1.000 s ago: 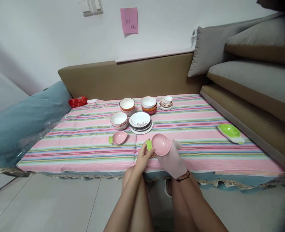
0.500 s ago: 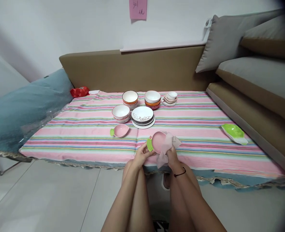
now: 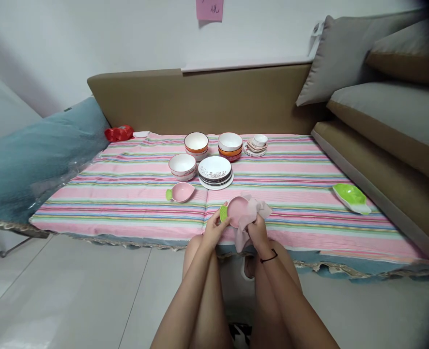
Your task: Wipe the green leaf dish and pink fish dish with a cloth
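Note:
Above my knees I hold a pink bowl (image 3: 235, 211) with a green leaf-shaped handle, its hollow side turned toward me. My left hand (image 3: 214, 230) grips it at the green handle end. In my right hand (image 3: 257, 232) is a thin pale cloth (image 3: 249, 219), pressed over the bowl's right side, so that part of the bowl is hidden. A second pink bowl (image 3: 183, 192) of like shape lies on the striped cloth to the left. Beyond the held bowl stands a stack of plates (image 3: 215, 167) with a floral rim pattern.
Stacked bowls (image 3: 196, 142), more bowls (image 3: 230, 141) and small dishes (image 3: 260, 141) stand farther back. A green leaf-shaped dish (image 3: 351, 197) lies at the right, near the cushions (image 3: 389, 109). A red plastic bundle (image 3: 119, 133) sits at the far left beside a blue cushion (image 3: 54, 140).
My right hand and the cloth have shifted slightly over the pink bowl. The bowl has moved a little to the left, and the whole view has tipped slightly downward.

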`<move>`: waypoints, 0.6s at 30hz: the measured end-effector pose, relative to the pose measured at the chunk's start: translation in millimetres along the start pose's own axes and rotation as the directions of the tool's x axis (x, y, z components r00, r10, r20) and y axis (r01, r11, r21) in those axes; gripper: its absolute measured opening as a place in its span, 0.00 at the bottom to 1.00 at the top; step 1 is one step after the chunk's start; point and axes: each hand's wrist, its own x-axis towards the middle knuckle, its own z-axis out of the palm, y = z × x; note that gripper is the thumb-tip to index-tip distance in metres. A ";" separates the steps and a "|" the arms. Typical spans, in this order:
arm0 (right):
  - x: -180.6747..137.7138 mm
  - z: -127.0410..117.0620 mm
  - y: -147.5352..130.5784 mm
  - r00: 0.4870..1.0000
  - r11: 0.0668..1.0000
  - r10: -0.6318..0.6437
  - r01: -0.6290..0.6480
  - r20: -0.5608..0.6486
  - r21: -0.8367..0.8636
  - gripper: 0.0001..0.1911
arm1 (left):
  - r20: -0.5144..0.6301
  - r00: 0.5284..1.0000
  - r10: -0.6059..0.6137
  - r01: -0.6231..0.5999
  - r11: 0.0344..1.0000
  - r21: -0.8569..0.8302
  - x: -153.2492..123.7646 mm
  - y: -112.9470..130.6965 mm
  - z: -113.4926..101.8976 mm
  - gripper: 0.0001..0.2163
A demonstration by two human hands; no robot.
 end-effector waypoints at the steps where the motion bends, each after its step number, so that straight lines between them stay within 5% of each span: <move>1: -0.8 0.9 0.2 1.000 0.999 -0.013 0.012 0.028 0.035 0.13 | -0.031 0.999 -0.010 0.009 1.000 -0.020 1.5 -2.5 -1.2 0.27; 5: -4.5 1.8 -2.8 0.987 0.987 -0.038 0.012 0.153 0.163 0.16 | -0.175 0.983 -0.060 0.049 0.997 -0.065 5.9 -6.8 -4.4 0.26; 9: -8.5 1.0 -7.4 0.963 0.981 -0.044 -0.009 0.267 0.193 0.15 | -0.291 0.957 0.024 -0.015 0.999 0.031 6.2 -4.5 -5.5 0.30; 18: -13.4 7.3 -5.9 0.969 0.983 -0.097 0.058 0.225 0.177 0.13 | -0.364 0.930 0.042 0.040 0.976 0.215 7.9 -12.7 -3.3 0.37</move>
